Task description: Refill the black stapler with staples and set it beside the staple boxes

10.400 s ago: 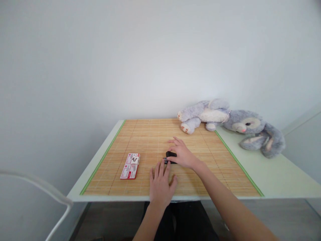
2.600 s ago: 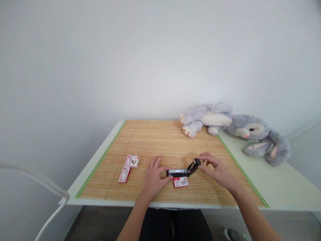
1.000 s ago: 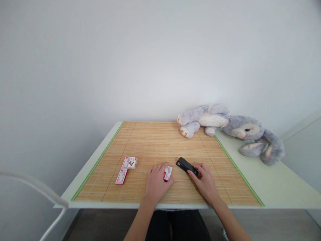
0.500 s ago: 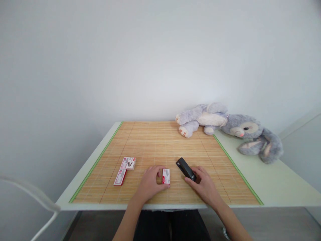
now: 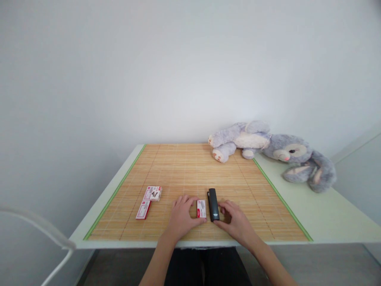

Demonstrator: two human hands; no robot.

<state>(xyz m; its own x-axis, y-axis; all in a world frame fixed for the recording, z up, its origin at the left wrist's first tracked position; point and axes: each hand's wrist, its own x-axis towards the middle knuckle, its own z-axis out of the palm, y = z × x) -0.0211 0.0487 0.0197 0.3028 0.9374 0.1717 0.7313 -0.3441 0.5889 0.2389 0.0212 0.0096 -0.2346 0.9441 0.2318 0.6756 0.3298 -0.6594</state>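
A small red-and-white box [image 5: 201, 208] lies on the bamboo mat [image 5: 184, 171], near the front edge of the table. My left hand [image 5: 183, 216] is curved round its left side, with the thumb at its near end and a finger by its far corner. Just to the right is a black stapler [image 5: 213, 204], lying lengthwise away from me with a narrow gap between it and the box. My right hand [image 5: 235, 222] grips the stapler's near end, thumb at the end and fingers along its right side.
On the left of the mat, more small red-and-white boxes [image 5: 143, 209] sit together, one with a dark picture [image 5: 156, 194] on it. A grey plush rabbit [image 5: 253, 141] lies along the back right. A white cable [image 5: 38, 228] hangs at the lower left.
The stapler has turned from slanting to nearly straight and shifted left, closer to the box, with my right hand on it. The box and my left hand have slid slightly right.
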